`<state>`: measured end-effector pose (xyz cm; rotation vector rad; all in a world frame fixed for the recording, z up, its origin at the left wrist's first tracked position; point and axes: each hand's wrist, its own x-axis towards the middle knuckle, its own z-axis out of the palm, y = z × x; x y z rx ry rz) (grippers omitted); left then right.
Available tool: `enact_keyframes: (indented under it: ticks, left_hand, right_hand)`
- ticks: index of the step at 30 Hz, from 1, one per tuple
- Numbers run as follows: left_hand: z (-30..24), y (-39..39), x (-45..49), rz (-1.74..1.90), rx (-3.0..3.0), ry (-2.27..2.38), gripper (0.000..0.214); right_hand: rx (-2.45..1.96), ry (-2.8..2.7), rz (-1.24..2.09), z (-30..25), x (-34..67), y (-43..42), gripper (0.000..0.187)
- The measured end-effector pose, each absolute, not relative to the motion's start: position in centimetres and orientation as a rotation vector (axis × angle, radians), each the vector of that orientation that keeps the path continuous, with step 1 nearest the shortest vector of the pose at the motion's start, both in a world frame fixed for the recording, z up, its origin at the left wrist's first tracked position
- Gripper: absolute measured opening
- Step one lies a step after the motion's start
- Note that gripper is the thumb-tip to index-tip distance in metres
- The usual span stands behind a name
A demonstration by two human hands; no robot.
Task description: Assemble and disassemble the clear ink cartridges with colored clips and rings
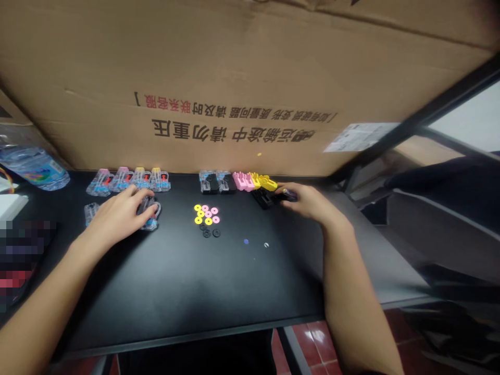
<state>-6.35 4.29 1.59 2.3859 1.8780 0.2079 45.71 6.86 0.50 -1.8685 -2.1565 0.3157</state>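
Observation:
My left hand is over the front row of clear plastic parts, its thumb and fingers curled round a clear plastic part. Another clear part lies beside it, partly covered by the hand. My right hand is closed at the right end of the back row, with a small dark object between its fingers whose kind I cannot make out. Close to those fingertips are black plastic pieces, yellow plastic pieces and pink plastic pieces.
Several clear assemblies line the back left; two clear-and-black ones stand mid-back. Yellow and pink rings and black rings lie centrally, near a blue dot and white clip. A cardboard box walls the back; a water bottle lies left.

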Motion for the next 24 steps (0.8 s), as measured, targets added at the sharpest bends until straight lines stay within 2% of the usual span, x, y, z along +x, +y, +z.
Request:
enact_keyframes:
  ticks: [9, 16, 21, 24]
  left_hand:
    - [1.5, 4.4, -6.5, 0.207, 2.393, 1.866, 0.049]
    - [1.6, 4.2, -6.4, 0.196, 2.376, 1.866, 0.050]
    - [1.5, 4.3, -6.3, 0.188, 2.365, 1.862, 0.050]
    - [1.4, 4.4, -6.5, 0.188, 2.391, 1.854, 0.050]
  right_hand:
    - [-1.855, -2.085, 0.240, 0.9, 44.6, 6.9, 0.033]
    - [-1.993, -1.869, 0.130, 1.3, 43.0, 6.6, 0.041]
    - [-1.754, -1.867, -0.063, 1.9, 39.9, 6.1, 0.032]
    - [-1.546, -1.984, -0.067, 1.5, 36.5, 5.5, 0.030]
